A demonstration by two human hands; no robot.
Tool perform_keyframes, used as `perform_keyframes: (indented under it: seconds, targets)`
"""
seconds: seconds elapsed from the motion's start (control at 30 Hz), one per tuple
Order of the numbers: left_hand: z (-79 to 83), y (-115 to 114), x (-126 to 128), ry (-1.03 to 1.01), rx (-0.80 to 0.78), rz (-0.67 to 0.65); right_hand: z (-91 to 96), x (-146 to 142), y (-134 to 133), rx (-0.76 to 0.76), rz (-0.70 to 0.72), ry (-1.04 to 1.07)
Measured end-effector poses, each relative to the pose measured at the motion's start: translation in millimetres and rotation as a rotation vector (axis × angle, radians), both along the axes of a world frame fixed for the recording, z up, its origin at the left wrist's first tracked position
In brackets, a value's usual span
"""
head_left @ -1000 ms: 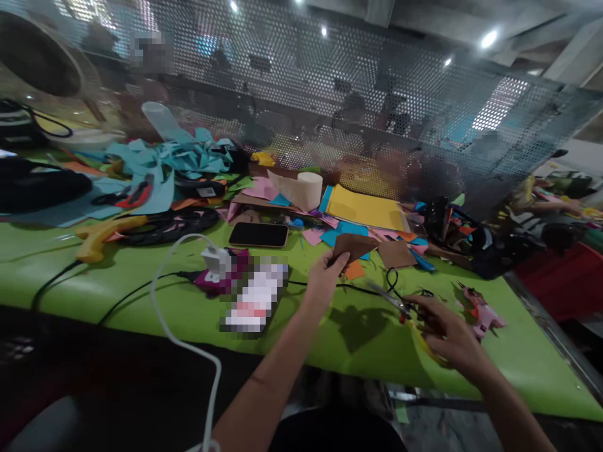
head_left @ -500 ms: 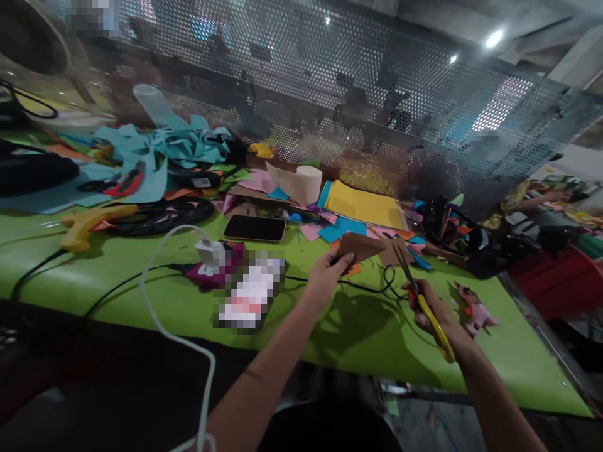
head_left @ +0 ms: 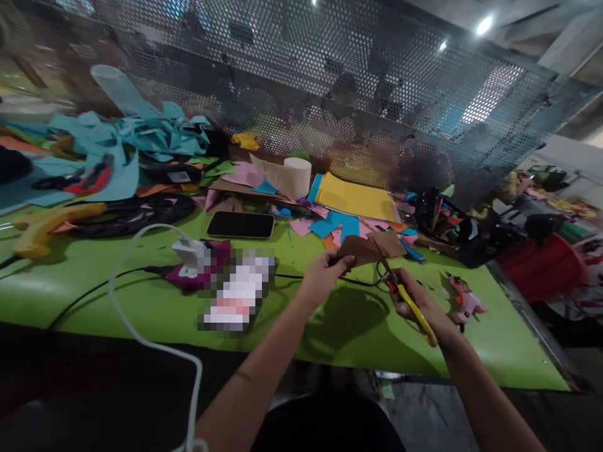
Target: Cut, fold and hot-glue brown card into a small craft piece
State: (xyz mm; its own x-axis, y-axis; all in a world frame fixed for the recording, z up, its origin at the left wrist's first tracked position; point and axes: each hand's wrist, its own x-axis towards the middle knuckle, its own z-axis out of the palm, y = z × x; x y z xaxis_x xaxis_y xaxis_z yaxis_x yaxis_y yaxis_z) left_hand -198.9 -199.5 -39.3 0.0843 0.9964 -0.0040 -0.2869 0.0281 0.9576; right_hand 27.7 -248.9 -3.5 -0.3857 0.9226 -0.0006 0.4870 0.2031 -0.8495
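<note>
My left hand [head_left: 324, 274] pinches a brown sheet of paper [head_left: 365, 248] and holds it just above the green table [head_left: 117, 295]. My right hand [head_left: 417, 302] grips yellow-handled scissors [head_left: 400, 289]. Their blades point up and left, with the tips reaching the brown sheet's right part. A black cord [head_left: 330, 280] runs across the table under both hands.
A black phone [head_left: 242, 225], a white charger with cable [head_left: 186, 252], a yellow glue gun [head_left: 42, 223], a pink glue gun [head_left: 464, 302], a tape roll [head_left: 296, 177], yellow sheets [head_left: 355, 199] and piles of coloured paper scraps lie on the table. A perforated metal screen [head_left: 301, 81] stands behind.
My right hand picked up the scissors from the table, raised them and brought the blades to the brown sheet. My left hand kept holding the sheet.
</note>
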Motion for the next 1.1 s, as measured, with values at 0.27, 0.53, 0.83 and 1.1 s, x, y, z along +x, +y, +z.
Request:
perform_keyframes:
  seconds: [0.27, 0.53, 0.83, 1.1]
  targets:
    - [-0.1, 0.6, 0.2, 0.018, 0.021, -0.018, 0.6, 3.2, 0.6, 0.024, 0.005, 0.004]
    - [6.5, -0.7, 0.1, 0.017, 0.012, -0.042, 5.3, 9.3, -0.2, -0.019, -0.001, 0.023]
    - [7.5, -3.1, -2.7, 0.05, 0.067, -0.101, 4.5, 21.6, -0.3, -0.087, -0.01, 0.032]
    - [6.0, -2.7, -3.7, 0.059, 0.061, -0.139, 3.0, 27.8, -0.3, -0.098, -0.037, -0.02]
